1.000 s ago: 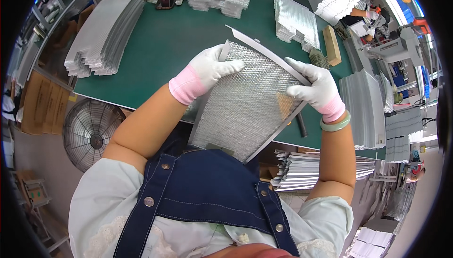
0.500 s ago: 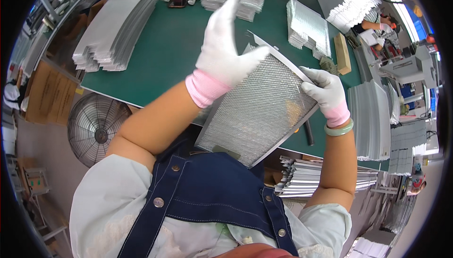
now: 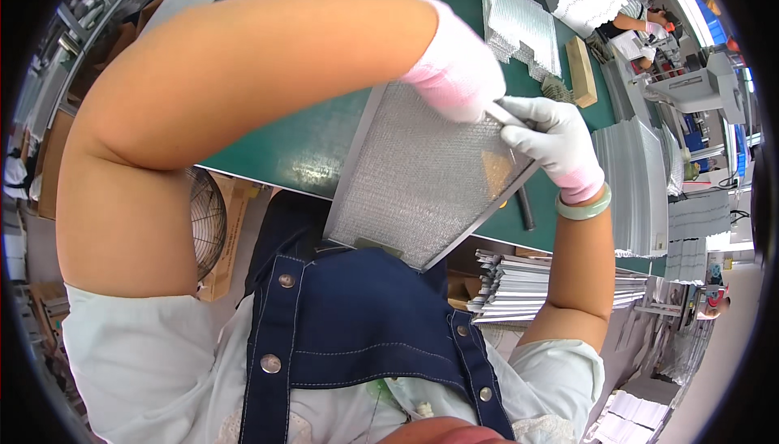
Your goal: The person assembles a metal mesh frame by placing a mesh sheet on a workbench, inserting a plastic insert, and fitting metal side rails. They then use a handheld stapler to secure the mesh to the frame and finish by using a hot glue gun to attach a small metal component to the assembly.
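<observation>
A mesh filter panel [image 3: 414, 168] in a thin metal frame slants in front of me, its near end against my apron. My right hand [image 3: 560, 140], in a white glove with a pink cuff, pinches the frame at the panel's far right corner. Bent over the far side of the panel is my left hand [image 3: 471, 79], gloved alike and right beside the right hand's fingertips. Its fingers are hidden beneath the back of the hand. A darker small plate [image 3: 380, 247] shows at the panel's near end, and a tan patch [image 3: 495, 172] shows through the mesh.
Stacked mesh sheets [image 3: 519, 26] and a wooden block [image 3: 580, 71] lie on the green table [image 3: 300, 148]. A black rod [image 3: 526, 209] rests beside the panel. Metal strips [image 3: 527, 290] are piled below the table edge. A floor fan [image 3: 209, 225] stands left; a co-worker [image 3: 641, 26] sits far right.
My left arm has swung up and across to the right, bringing the left hand from above the panel to the corner by my right hand. The right hand keeps its grip.
</observation>
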`<state>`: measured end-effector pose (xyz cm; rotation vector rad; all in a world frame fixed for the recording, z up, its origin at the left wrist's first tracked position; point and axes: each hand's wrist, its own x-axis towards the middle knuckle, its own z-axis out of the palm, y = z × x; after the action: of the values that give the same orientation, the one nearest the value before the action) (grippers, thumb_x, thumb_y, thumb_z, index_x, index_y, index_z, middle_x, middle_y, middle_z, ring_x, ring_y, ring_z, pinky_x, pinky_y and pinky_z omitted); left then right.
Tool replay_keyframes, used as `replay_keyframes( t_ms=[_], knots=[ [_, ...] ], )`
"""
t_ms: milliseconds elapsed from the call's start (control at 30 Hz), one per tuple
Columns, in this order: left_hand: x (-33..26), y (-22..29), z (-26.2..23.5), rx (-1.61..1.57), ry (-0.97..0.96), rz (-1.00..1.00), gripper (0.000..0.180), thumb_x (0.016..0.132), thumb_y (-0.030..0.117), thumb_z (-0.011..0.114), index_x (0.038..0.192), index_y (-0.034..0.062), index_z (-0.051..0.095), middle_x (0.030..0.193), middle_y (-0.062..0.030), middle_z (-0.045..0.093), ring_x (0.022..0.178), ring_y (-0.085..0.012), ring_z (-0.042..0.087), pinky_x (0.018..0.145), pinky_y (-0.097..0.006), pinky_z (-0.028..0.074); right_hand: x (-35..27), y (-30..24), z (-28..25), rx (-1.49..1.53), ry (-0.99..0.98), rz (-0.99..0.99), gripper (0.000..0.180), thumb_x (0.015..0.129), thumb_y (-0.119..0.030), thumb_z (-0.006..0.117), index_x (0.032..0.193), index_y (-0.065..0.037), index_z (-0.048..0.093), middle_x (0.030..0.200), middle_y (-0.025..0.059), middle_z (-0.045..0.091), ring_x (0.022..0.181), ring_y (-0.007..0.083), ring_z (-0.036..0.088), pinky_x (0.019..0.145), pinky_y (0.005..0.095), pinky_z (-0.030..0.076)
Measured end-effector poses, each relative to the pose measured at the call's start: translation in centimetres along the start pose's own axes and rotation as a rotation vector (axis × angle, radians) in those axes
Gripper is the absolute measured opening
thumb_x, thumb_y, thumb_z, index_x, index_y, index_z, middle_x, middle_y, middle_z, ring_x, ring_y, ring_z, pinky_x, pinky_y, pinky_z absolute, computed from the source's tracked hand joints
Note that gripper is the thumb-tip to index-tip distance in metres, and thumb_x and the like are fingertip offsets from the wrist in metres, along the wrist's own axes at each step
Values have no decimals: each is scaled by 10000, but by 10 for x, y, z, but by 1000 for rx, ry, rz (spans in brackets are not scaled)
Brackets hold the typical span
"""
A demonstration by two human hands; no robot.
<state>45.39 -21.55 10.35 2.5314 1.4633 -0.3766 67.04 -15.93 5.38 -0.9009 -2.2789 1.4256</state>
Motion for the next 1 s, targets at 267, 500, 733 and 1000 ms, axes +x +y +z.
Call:
replay_keyframes(
  t_ms=[267, 500, 733, 1000],
  knots=[
    [-19, -4, 5, -80, -9, -68, 334, 958, 343, 579, 1083, 38, 636, 1018, -170, 672, 998, -338, 662, 888, -440, 516, -8, 10, 0, -134, 44, -62, 404, 884, -79, 742, 1265, 33, 667, 1023, 56, 709, 929, 115, 640, 871, 274, 515],
    [-23, -4, 16, -62, 282, -51, 316, 926, 343, 617, 1026, 43, 626, 980, -177, 663, 970, -330, 660, 869, -443, 525, -8, -5, 50, -915, 500, -469, 217, 922, -292, 692, 933, -75, 692, 804, 136, 662, 747, 325, 669, 667, 395, 526],
    [-19, -16, 96, -34, 1117, -249, 381, 847, 364, 717, 1058, 50, 672, 830, -112, 639, 789, -312, 633, 741, -426, 518, -10, 28, 40, -651, 573, -281, 208, 943, -261, 684, 914, -56, 700, 707, 116, 619, 637, 275, 633, 606, 350, 493],
    [-2, 7, 122, -443, 1333, -191, 445, 860, 200, 751, 1214, -39, 622, 927, -112, 676, 801, -224, 656, 716, -354, 522, -16, 26, 43, -549, 558, -290, 178, 928, -204, 700, 958, -32, 735, 765, 121, 665, 677, 247, 662, 647, 327, 512]
  ],
)
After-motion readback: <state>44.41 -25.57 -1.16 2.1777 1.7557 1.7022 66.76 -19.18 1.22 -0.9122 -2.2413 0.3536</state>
